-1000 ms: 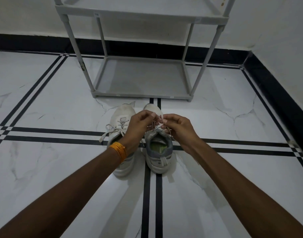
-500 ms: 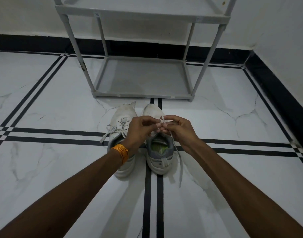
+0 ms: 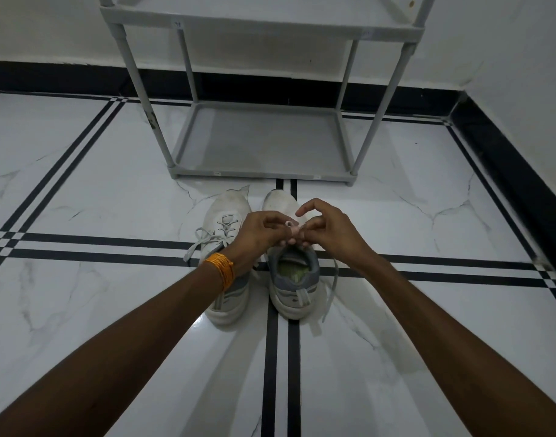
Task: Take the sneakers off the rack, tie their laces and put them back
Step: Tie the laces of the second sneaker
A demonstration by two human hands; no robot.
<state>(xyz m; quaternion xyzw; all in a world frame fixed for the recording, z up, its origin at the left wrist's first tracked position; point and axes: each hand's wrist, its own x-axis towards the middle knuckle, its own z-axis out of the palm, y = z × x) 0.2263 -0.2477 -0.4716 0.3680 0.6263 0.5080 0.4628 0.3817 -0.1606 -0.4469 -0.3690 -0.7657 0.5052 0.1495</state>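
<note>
Two white sneakers stand side by side on the floor, toes toward the rack. The left sneaker shows a tied bow with lace ends trailing left. Over the right sneaker, my left hand and my right hand meet above the tongue, both pinching its lace. One loose lace end hangs down the shoe's right side to the floor. An orange band sits on my left wrist. The knot itself is hidden by my fingers.
A grey shoe rack stands just beyond the sneakers, its bottom shelf bare and a second shelf above. White marble floor with black stripes spreads all around. A black skirting and wall corner close off the right side.
My hands have lifted slightly and my right index finger has risen above the lace. The loose lace end has dropped down the right side of the right sneaker.
</note>
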